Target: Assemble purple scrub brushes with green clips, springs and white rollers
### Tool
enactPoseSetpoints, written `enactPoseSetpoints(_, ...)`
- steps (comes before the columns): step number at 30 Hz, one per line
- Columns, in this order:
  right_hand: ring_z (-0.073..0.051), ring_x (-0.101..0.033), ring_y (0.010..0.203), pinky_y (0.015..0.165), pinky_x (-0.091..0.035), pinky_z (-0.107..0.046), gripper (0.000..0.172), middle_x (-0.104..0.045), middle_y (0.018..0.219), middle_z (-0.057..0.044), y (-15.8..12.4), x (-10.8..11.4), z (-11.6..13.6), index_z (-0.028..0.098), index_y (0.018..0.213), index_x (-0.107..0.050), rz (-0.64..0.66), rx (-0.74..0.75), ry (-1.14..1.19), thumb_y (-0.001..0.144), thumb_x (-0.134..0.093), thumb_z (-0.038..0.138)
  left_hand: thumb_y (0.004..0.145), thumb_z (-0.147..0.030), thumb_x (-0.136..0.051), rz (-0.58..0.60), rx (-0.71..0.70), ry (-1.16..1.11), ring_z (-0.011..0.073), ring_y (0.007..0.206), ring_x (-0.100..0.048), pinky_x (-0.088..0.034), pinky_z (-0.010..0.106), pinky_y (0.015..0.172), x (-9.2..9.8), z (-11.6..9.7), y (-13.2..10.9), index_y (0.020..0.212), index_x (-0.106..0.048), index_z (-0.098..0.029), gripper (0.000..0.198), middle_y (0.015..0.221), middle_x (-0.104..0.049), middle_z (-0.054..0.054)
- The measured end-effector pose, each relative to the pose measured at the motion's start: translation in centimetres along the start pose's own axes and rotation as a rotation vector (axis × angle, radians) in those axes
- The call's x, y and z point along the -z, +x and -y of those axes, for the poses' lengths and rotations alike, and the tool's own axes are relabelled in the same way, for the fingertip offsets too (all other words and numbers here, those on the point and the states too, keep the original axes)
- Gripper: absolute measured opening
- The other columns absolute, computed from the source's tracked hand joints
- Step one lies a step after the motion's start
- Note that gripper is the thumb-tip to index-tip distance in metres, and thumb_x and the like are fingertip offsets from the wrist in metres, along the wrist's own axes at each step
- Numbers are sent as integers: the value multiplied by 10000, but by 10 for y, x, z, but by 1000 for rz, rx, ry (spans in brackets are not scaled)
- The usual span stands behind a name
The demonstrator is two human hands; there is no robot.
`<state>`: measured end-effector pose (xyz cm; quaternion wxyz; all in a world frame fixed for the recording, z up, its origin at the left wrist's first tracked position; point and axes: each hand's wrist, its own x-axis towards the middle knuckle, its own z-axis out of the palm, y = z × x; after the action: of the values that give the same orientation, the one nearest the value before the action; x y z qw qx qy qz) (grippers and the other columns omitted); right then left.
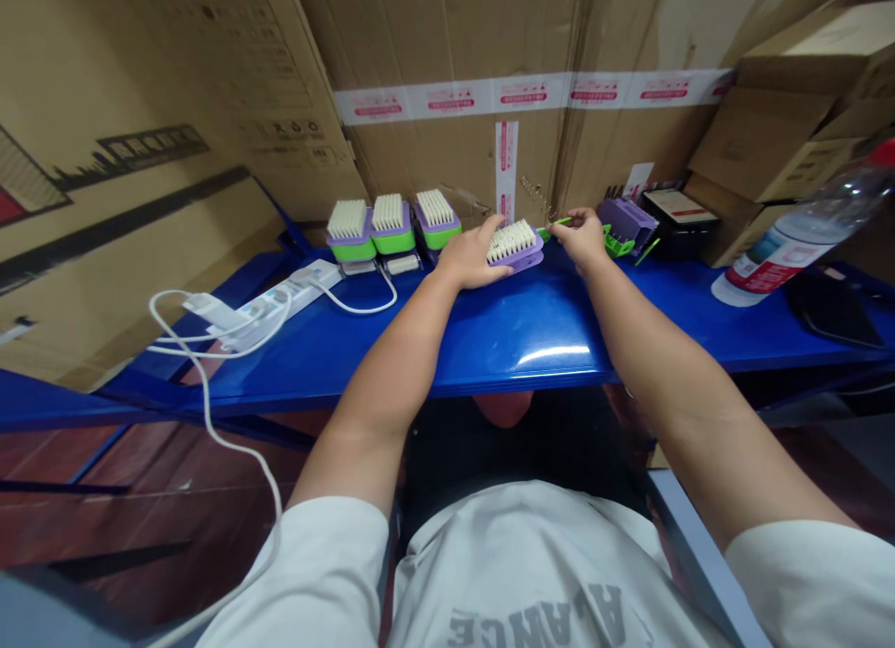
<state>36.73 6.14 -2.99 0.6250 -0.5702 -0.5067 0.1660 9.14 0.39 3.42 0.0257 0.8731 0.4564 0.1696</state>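
My left hand [472,256] grips a purple brush piece [521,256] with pale bristles facing up, above the blue shelf [517,326]. Just right of it, my right hand [582,237] pinches a thin green strip [557,227] near the brush piece's right end. Three green and purple brushes [353,233] stand in a row to the left, bristles up. To the right of my right hand lie a purple housing [629,223] and green parts [616,245].
A white power strip [286,298] with looping white cables lies at the left. At the right are a plastic bottle [783,247], a black phone [832,305], a dark box [678,217] and an opened carton [776,135]. Large cardboard [447,33] stands behind the shelf.
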Motion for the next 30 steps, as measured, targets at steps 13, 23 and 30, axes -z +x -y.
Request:
enactPoseSetpoints(13, -343, -723, 1220, 1228, -564, -571, 490, -717, 1198, -106, -6, 18, 11, 191, 1238, -698, -111, -153, -395, 810, -901, 313, 936, -445, -931, 39, -6, 5, 438, 1552, -717, -562, 510, 1295, -2, 4, 2, 1872, -366, -258, 1109, 1725, -697, 204)
enactPoseSetpoints(23, -489, -588, 1507, 1295, -478, -722, 547, -707, 1579, -238, -26, 15, 18, 167, 1422, -797, 53, 63, -761, 879, -780, 228, 931, -464, -934, 60, -1, 38, 448, 1538, -725, -585, 525, 1271, 0, 1, 2, 1868, -371, -290, 1107, 1719, -710, 181)
enactPoseSetpoints(30, -478, -374, 1790, 1448, -242, -770, 752, -457, 1930, -204, -45, 1, 37, 152, 1772, -599, 414, 94, -961, 1031, -572, 280, 950, -439, -917, 60, -6, 53, 465, 1542, -721, -587, 549, 1270, -1, 1, 2, 1885, -350, -267, 1107, 1722, -703, 198)
